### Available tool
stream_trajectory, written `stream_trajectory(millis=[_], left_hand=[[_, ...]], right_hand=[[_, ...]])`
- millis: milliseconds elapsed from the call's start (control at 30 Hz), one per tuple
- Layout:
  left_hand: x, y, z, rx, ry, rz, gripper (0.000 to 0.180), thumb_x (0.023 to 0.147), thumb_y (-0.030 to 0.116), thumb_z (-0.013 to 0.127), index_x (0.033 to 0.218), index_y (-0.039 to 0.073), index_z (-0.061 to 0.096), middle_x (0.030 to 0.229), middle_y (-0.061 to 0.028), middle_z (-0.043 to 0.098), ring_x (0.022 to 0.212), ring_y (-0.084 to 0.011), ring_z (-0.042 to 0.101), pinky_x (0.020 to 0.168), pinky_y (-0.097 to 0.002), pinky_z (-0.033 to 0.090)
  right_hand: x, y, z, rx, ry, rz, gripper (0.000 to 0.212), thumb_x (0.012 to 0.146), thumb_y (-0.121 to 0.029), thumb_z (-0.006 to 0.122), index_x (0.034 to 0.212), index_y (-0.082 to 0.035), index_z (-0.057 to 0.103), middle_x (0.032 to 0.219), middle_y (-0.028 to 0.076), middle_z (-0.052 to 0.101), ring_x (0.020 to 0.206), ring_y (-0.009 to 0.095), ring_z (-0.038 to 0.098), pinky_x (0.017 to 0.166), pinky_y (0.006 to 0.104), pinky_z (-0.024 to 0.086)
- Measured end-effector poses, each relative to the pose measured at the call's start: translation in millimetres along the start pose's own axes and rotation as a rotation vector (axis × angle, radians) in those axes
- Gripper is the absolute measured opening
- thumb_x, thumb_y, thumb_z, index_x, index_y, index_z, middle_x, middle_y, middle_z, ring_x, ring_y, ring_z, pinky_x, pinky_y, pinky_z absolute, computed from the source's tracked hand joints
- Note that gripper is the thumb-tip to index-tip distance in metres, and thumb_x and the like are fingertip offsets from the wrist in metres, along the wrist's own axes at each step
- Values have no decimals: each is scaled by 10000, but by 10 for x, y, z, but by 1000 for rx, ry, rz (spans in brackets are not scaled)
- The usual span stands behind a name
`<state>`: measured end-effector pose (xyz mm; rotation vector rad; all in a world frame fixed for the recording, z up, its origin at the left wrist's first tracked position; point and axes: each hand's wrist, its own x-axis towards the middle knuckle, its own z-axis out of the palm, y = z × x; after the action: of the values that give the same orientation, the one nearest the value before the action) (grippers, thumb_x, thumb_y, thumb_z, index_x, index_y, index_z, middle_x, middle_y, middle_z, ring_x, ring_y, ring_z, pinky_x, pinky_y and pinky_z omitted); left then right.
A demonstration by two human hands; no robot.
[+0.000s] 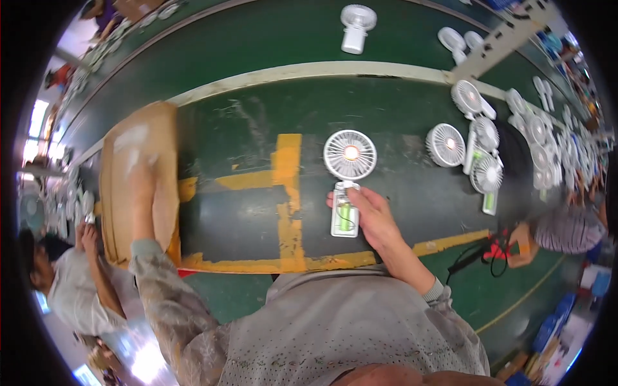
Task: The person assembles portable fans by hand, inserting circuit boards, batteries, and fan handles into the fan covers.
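My right hand (376, 215) is closed on the handle of a small white handheld fan (349, 156), thumb on top, at the middle of the bench. The fan's round grille faces up. Its handle is open, showing a green cylinder like a battery and a thin dark wire. My left arm reaches over to a brown cardboard box (170, 138) at the left. Inside it, my left hand (143, 172) is near some pale, blurred items; its fingers are too indistinct to read.
On the right lie several white fans (445, 145), some with green showing in their handles. Another fan (355, 29) lies beyond the pale rail (290, 72). A metal post (502, 38) rises at the far right. Co-workers sit at both sides. Yellow tape (291, 212) marks the dark bench.
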<state>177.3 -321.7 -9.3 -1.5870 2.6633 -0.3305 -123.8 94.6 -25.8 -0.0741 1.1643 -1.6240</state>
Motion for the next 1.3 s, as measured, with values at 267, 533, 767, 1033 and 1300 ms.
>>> stream_trajectory(millis=[267,533,767,1033,1300], left_hand=[[-669,1636,-1060,-1100,-168,143,553,798,-56,538,1317,48,377,998,-83,596,840,-149,602,711,-270,509],[-1500,2717,-859,-1030,-548,375,561,755,103,685,1239,17,414,960,-165,603,802,-298,616,720,-378,494],[-1865,2787,-918,-631,-154,423,607,685,166,729,1180,-28,436,1128,-198,477,1022,-367,498,829,-426,445],[-1837,2814,-1123,-690,-304,247,439,718,218,672,1014,-29,464,756,-186,621,662,-345,628,635,-440,493],[-2089,3083,-1353,-704,-254,439,645,719,224,672,1227,-48,382,764,-209,620,599,-330,632,534,-407,501]], right_hand=[[-29,20,-101,-10,19,-5,307,944,-204,479,1112,49,520,1048,157,623,960,215,622,817,310,519],[-32,69,-33,26,0,1,294,941,-203,489,1108,37,525,1021,138,629,916,178,626,814,287,511],[-35,79,-93,63,-33,8,316,949,-183,471,1186,25,476,1094,107,598,992,155,582,874,281,473],[-110,-7,-141,288,-162,50,390,896,-87,452,1268,22,407,1208,118,527,1110,194,516,978,350,398],[-184,-115,-99,243,-224,66,534,799,-21,401,1332,-6,356,1228,90,498,1106,188,502,939,345,413]])
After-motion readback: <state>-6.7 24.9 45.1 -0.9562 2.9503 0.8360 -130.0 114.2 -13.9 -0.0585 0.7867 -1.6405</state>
